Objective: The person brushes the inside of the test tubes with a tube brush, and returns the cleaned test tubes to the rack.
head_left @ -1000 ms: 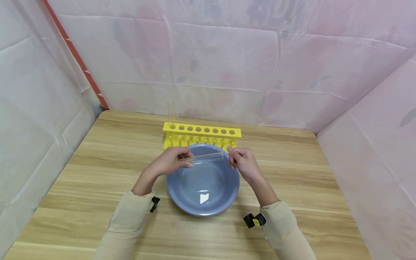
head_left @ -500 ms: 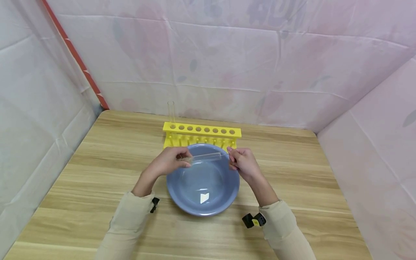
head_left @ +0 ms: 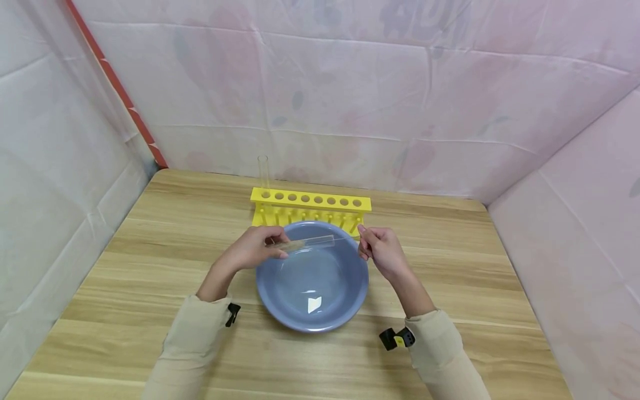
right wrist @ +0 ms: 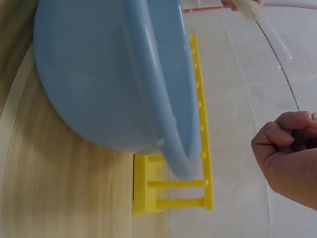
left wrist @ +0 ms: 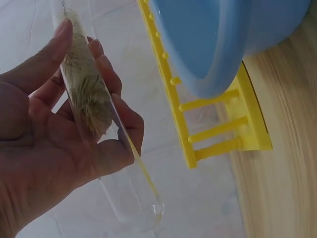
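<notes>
Tilted slightly over the blue basin (head_left: pixel 270 297), a clear test tube (head_left: pixel 320 241) is gripped by my left hand (head_left: pixel 252 249), fingers and thumb curled round it. Inside the tube sits the pale bristle head of a test tube brush (left wrist: pixel 89 84), seen through the glass in the left wrist view. The rounded end lies beyond the little finger there. My right hand (head_left: pixel 385 251) pinches the brush's thin wire handle (right wrist: pixel 280 64), which comes out of the tube's mouth. The fingers of the right hand (right wrist: pixel 290 151) are curled in the right wrist view.
Behind the basin stands a yellow test tube rack (head_left: pixel 311 200) with a row of holes and pegs. One clear test tube (head_left: pixel 263 173) stands upright in its leftmost hole. The basin holds water. Fabric walls surround the wooden table (head_left: pixel 165 250).
My hands have moved a little apart, the left one leftward with the tube, the right one rightward. The bristles show nearer the tube's mouth.
</notes>
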`<state>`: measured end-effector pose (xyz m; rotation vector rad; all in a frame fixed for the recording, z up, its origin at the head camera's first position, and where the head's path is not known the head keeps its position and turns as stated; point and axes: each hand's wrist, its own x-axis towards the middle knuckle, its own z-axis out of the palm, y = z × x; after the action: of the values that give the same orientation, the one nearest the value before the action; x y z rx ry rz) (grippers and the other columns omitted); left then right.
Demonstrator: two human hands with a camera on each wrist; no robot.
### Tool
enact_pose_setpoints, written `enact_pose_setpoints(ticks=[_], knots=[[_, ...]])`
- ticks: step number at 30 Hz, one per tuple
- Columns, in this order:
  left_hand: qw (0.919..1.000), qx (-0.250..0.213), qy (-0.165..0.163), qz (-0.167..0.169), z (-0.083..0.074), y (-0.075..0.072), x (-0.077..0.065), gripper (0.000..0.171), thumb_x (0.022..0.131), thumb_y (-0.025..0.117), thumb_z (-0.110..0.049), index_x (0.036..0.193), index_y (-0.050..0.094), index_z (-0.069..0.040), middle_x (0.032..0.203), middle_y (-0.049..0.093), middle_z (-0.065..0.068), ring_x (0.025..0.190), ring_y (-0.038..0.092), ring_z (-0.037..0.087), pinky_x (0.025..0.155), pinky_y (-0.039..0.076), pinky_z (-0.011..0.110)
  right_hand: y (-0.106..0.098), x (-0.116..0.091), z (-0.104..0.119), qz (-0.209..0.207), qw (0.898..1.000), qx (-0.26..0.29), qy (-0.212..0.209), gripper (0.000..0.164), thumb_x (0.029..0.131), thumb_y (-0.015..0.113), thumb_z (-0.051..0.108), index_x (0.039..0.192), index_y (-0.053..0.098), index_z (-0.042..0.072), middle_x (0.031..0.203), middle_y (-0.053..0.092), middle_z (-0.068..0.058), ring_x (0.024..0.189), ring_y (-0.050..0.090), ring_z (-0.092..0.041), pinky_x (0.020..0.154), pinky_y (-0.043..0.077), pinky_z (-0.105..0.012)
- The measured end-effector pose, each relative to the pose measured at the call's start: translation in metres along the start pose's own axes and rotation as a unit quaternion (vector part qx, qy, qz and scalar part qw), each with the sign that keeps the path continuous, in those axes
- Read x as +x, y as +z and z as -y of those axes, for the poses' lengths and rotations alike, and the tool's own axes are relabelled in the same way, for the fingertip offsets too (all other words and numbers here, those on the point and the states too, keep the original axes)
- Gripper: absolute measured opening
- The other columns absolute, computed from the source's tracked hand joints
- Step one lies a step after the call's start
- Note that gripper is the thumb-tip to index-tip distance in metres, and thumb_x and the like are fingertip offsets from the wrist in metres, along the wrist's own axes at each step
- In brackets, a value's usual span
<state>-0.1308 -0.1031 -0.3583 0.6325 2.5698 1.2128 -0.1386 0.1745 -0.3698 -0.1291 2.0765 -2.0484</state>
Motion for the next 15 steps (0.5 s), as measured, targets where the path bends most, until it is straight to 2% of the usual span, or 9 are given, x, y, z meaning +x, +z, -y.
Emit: enact_pose_setpoints(ticks=[5, 8, 12, 15], knots=[[0.9995, -0.024, -0.013, 0.018, 0.0024, -0.0019, -0.0003, 0.015, 0.078, 0.071, -0.008, 0.091, 0.064, -0.004, 0.083, 0.059, 0.002, 0.08, 0.051, 0.018, 0.073, 0.043, 0.031, -0.0037, -0.0011, -0.0017, -0.007, 0.998, -0.056, -0.035, 0.044, 0.097, 0.045, 0.014, 0.059, 0.038, -0.009, 0.051, 0.036, -0.006, 0.047, 0.043, -0.017, 0.051, 0.038, -0.027], [0.9996, -0.021, -0.015, 0.013, 0.0016, -0.0018, -0.0002, 0.015, 0.077, 0.071, -0.007, 0.091, 0.064, -0.004, 0.083, 0.059, 0.002, 0.079, 0.051, 0.018, 0.072, 0.044, 0.031, -0.0047, -0.0011, -0.0018, -0.012, 0.998, -0.055, -0.028, 0.044, 0.097, 0.046, 0.013, 0.058, 0.038, -0.007, 0.049, 0.036, -0.005, 0.046, 0.042, -0.016, 0.049, 0.037, -0.026], [0.9999, -0.003, -0.015, -0.003, 0.0005, -0.0003, 0.0007, 0.015, 0.076, 0.072, -0.007, 0.088, 0.064, -0.004, 0.081, 0.059, 0.002, 0.078, 0.052, 0.018, 0.071, 0.044, 0.03, -0.0051, -0.0001, 0.001, -0.017, 1.0, 0.013, 0.017, 0.045, 0.097, 0.043, 0.008, 0.053, 0.038, 0.002, 0.047, 0.031, 0.0, 0.042, 0.034, -0.012, 0.046, 0.032, -0.022], [0.9997, 0.006, -0.021, -0.008, -0.0003, 0.0005, 0.0007, 0.014, 0.076, 0.073, -0.008, 0.087, 0.064, -0.005, 0.08, 0.059, 0.001, 0.077, 0.052, 0.017, 0.07, 0.044, 0.03, -0.0054, 0.0004, 0.004, -0.022, 0.995, 0.075, 0.062, 0.046, 0.096, 0.042, 0.004, 0.05, 0.036, 0.005, 0.047, 0.028, 0.003, 0.04, 0.029, -0.009, 0.045, 0.029, -0.021]])
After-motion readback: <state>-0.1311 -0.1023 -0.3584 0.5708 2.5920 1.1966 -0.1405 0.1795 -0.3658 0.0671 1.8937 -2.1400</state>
